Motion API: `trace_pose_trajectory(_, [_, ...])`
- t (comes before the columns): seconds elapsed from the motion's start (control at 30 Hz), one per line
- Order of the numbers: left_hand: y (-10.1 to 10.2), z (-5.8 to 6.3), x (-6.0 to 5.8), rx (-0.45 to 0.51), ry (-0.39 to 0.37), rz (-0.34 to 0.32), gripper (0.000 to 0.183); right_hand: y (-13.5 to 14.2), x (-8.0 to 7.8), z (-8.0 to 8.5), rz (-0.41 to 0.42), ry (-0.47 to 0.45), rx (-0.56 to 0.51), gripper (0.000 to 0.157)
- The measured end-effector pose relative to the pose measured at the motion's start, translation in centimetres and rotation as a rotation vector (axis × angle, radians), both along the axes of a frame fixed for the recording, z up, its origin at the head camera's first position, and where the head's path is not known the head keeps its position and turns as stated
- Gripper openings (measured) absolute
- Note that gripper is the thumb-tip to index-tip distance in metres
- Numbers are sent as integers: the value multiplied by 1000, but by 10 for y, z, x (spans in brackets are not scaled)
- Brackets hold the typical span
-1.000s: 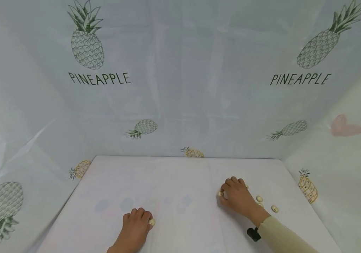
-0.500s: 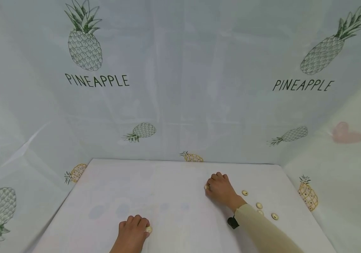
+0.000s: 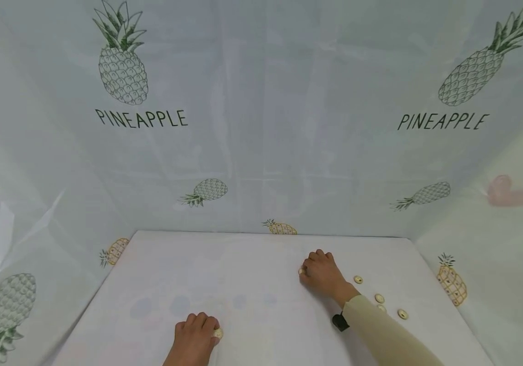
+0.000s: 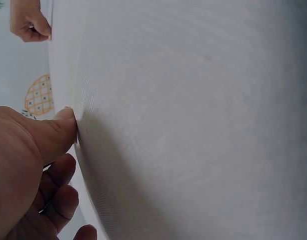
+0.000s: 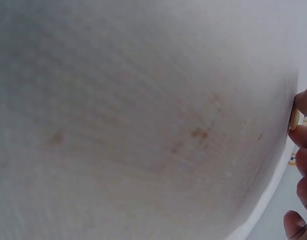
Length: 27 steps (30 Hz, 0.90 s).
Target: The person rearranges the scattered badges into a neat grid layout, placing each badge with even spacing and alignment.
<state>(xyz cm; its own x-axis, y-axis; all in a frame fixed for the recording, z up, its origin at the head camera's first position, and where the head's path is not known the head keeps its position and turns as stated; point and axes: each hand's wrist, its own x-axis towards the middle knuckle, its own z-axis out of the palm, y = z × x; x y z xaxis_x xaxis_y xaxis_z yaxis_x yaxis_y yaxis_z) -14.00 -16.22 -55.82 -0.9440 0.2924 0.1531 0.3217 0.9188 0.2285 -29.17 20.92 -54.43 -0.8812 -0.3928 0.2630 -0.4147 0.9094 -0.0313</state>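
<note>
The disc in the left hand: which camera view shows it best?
The head view, where the disc shows its pale, rounded face, partly uncovered beside the left hand. In the left wrist view it can't be made out clearly at the tip of the thumb. The right wrist view doesn't show it.

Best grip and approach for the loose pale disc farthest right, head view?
I'd pinch the loose disc by opposite edges of its rim, from above and its right side. It's round and appears flat on the table, leaving the rim exposed, while the sleeve and another disc sit to its left.
</note>
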Motion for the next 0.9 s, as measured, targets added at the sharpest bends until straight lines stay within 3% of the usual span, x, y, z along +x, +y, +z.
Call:
trace_pose_trajectory(0.13, [2, -2, 2, -9, 19, -14, 32, 7, 6, 0, 0, 2, -19, 15])
trace_pose_trajectory(0.27, [3, -2, 2, -13, 5, -8, 31, 23, 13, 11, 4, 45, -29, 20])
trace_pose_trajectory(0.57, [2, 0, -2, -4, -15, 15, 28, 107, 38, 38, -59, 172, -21, 18])
trace_pose_trajectory(0.7, [2, 0, -3, -15, -11, 0, 29, 129, 64, 36, -63, 182, 2, 18])
trace_pose_trajectory(0.9, [6, 5, -5, -17, -45, -12, 27, 135, 96, 19, -30, 138, 46, 21])
